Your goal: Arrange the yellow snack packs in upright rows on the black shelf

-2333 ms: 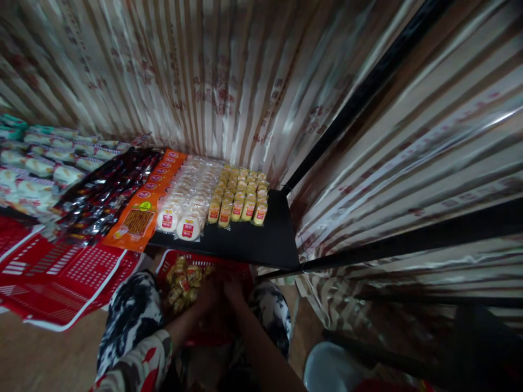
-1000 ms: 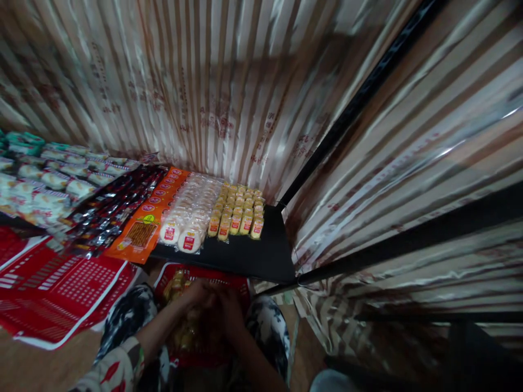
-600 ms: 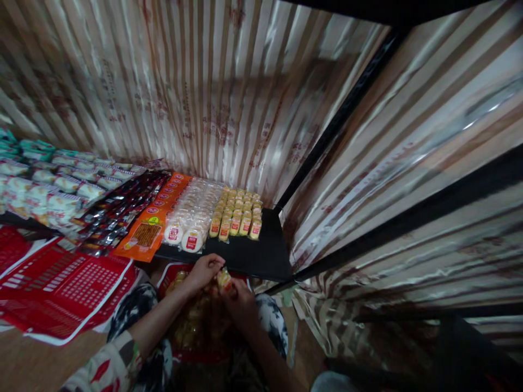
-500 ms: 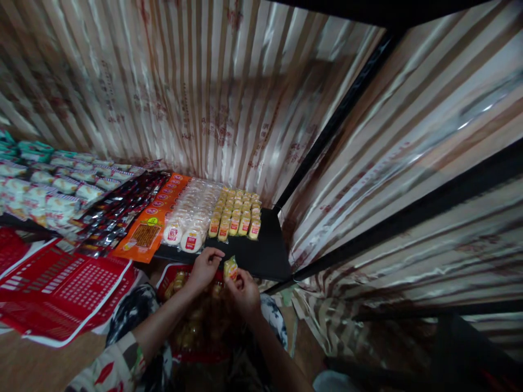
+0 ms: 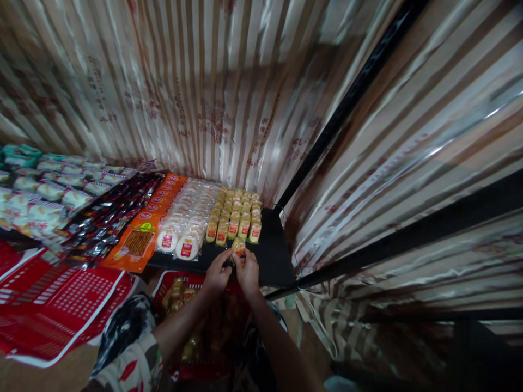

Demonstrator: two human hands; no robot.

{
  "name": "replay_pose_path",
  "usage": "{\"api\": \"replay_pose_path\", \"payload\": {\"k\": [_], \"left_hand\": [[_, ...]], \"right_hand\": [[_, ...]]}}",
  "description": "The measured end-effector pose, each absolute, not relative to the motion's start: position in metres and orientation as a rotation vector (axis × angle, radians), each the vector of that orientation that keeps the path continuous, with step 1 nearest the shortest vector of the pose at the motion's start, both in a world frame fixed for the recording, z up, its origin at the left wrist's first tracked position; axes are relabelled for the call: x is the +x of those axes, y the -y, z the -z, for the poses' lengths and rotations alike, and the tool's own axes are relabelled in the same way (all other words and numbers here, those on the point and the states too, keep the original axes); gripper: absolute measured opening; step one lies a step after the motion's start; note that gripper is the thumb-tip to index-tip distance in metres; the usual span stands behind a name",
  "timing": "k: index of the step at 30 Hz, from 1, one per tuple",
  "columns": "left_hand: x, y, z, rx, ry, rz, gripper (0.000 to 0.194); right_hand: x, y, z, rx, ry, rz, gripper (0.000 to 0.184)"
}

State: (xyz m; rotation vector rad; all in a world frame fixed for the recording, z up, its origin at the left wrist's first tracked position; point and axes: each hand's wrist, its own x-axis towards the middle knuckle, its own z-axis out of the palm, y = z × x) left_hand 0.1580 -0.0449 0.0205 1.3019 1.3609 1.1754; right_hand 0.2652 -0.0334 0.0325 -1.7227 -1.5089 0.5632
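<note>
While the five columns of yellow snacks (image 5: 233, 224) stood packed on the black shelf (image 5: 272, 253), one more yellow snack packet (image 5: 238, 246) was up at their front, and that was where I had my eye. Right hand (image 5: 248, 272) on it, thumb and fingers pinched around the wrapper, label showing! It was just in front of the third and fourth columns, over the shelf's near side; whether its base touched the surface, I could not tell. Left hand (image 5: 216, 275) close alongside, fingers curled in near the packet, but in that dim light I couldn't tell whether they had any hold on it.

So, the tally: the columns were in tidy order, labels forward along the front, beside the round white crackers (image 5: 187, 249), with the orange snack bag (image 5: 137, 242) and the dark glossy packets (image 5: 108, 220) farther left. The held one was not yet let go. Below, plenty remained: a loose heap of gold-wrapped packets (image 5: 175, 294) lay in the red basket (image 5: 196, 280) between the knees, probably the same kind, and bare shelf showed right of the columns.
</note>
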Motion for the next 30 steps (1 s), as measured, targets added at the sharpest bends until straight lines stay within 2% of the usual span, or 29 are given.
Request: {"api": "replay_pose_path", "payload": {"k": [11, 19, 30], "left_hand": [[0.173, 0.022, -0.017, 1.315, -1.456, -1.200, 0.045], [0.180, 0.016, -0.020, 1.520, -1.554, -1.194, 0.044], [0.173, 0.016, -0.015, 1.718, -1.662, -1.122, 0.041]], "right_hand": [[0.266, 0.007, -0.018, -1.804, 1.528, -0.481, 0.034], [0.265, -0.006, -0.015, -1.747, 1.431, -0.565, 0.036], [0.258, -0.010, -0.018, -1.794, 1.418, -0.569, 0.028]]}}
